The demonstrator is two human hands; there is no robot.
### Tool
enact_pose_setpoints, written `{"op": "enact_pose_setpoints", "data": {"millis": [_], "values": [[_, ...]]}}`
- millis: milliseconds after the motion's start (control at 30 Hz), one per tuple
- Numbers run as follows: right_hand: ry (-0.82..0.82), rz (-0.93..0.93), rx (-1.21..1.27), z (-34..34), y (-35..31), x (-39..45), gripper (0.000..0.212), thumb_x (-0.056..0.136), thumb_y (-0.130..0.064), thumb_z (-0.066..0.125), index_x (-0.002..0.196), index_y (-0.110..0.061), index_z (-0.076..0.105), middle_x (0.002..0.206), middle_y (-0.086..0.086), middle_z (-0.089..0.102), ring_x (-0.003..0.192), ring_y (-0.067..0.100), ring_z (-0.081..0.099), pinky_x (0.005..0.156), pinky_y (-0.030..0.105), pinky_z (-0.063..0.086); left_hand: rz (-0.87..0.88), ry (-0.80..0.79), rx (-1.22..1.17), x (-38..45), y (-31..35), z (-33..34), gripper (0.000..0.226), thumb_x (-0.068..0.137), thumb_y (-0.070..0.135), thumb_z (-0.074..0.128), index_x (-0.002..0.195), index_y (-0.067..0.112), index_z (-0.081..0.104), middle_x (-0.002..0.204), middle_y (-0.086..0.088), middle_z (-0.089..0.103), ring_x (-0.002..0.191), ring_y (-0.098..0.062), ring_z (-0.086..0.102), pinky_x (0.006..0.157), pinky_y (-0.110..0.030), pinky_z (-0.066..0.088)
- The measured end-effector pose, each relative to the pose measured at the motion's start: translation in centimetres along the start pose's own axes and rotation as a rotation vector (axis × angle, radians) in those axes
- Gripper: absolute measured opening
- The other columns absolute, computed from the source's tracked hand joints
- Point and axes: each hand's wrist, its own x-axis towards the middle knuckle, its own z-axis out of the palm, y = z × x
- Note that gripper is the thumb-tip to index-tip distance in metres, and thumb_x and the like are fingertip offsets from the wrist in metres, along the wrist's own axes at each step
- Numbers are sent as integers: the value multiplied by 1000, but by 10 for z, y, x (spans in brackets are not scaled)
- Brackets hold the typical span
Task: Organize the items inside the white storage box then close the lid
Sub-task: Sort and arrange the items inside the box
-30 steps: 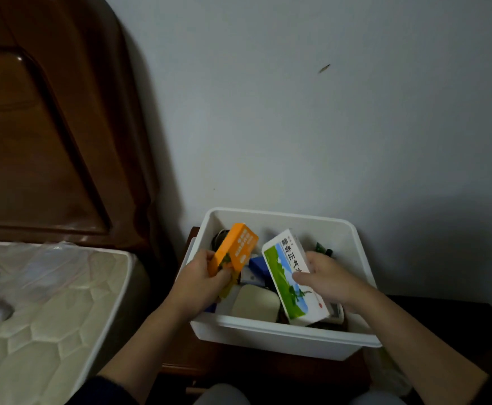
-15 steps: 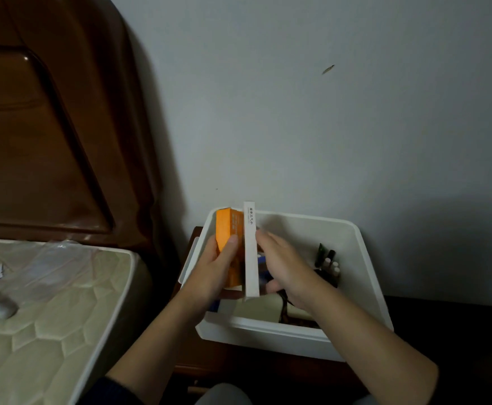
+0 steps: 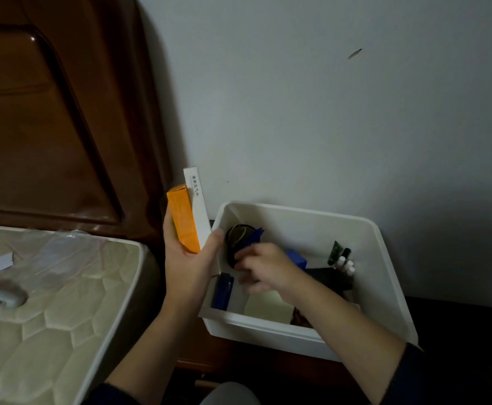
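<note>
With the left hand point(image 3: 187, 267) clamped on the orange box point(image 3: 184, 223) and white box point(image 3: 198, 209) beside the white storage box point(image 3: 385, 276), the right hand point(image 3: 263, 267) (grip unclear among the clutter) should clear space so both slot upright.

The right hand point(image 3: 263, 266) hides its grip — blurred — and part of the white storage box point(image 3: 385, 276) contents.
</note>
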Motion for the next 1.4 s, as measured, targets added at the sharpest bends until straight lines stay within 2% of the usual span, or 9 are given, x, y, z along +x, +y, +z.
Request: {"op": "enact_pose_setpoints", "data": {"millis": [233, 400, 533, 633, 833, 933, 1133, 1233, 1400], "values": [[-151, 111, -730, 52, 25, 47, 13, 101, -34, 65, 101, -21, 62, 98, 5, 68, 84, 22, 69, 62, 31, 53, 45, -15, 22, -11, -25, 6, 97, 79, 49, 79, 159, 52, 23, 144, 27, 49, 127, 9, 53, 95, -21, 50], [-104, 47, -784, 62, 27, 74, 54, 98, -27, 72, 146, -9, 57, 147, 17, 59, 139, 38, 53, 115, 48, 42, 58, -16, -2, -9, -29, 0, 99, 76, 52, 78, 159, 49, 23, 147, 17, 52, 131, -5, 56, 103, -37, 53], [-138, 139, -663, 62, 35, 80, 23, 108, -27, 53, 123, -12, 61, 112, 10, 64, 110, 28, 65, 89, 31, 52, 89, -35, 34, -9, -34, 0, 98, 79, 44, 78, 159, 50, 22, 142, 30, 51, 128, 7, 54, 100, -29, 50], [-61, 183, -551, 51, 31, 77, 23, 102, -31, 61, 118, -14, 63, 115, 11, 68, 105, 27, 68, 97, 38, 58, 94, -30, 54, -8, -36, 0, 98, 80, 41, 79, 157, 57, 20, 140, 35, 49, 126, 11, 53, 97, -24, 48], [-32, 214, -246, -16, 7, 43, 34, 89, -18, 72, 118, -6, 61, 97, 20, 79, 81, 32, 80, 67, 41, 67, 121, -45, 38, -7, -35, 0, 100, 78, 47, 78, 161, 49, 21, 144, 19, 54, 128, -4, 58, 101, -30, 51], [28, 212, -321, -49, 0, 22, 29, 86, -16, 73, 108, -2, 61, 84, 21, 79, 69, 30, 80, 58, 37, 65, 115, -38, 37, -7, -35, -1, 102, 76, 51, 78, 160, 51, 19, 141, 27, 51, 126, 2, 56, 99, -29, 49], [18, 254, -700, -44, 21, -1, 30, 91, -24, 71, 111, -13, 51, 94, 16, 73, 71, 27, 79, 65, 38, 67, 137, -91, 66, -11, -36, 2, 99, 80, 44, 79, 157, 59, 18, 126, 44, 53, 112, 13, 60, 74, -6, 54], [2, 146, -998, -35, 29, -3, 40, 90, -22, 72, 122, -15, 48, 99, 5, 58, 87, 23, 67, 58, 32, 52, 148, -110, 94, -12, -34, 3, 103, 80, 46, 80, 160, 55, 17, 134, 32, 55, 117, 3, 62, 82, -17, 57], [-103, 145, -1332, -39, 33, -7, 52, 92, -13, 70, 138, -14, 45, 124, 9, 59, 107, 26, 62, 76, 35, 49, 137, -96, 100, -12, -35, 3, 104, 78, 48, 80, 161, 54, 18, 135, 30, 56, 120, 3, 61, 92, -27, 51]]}}
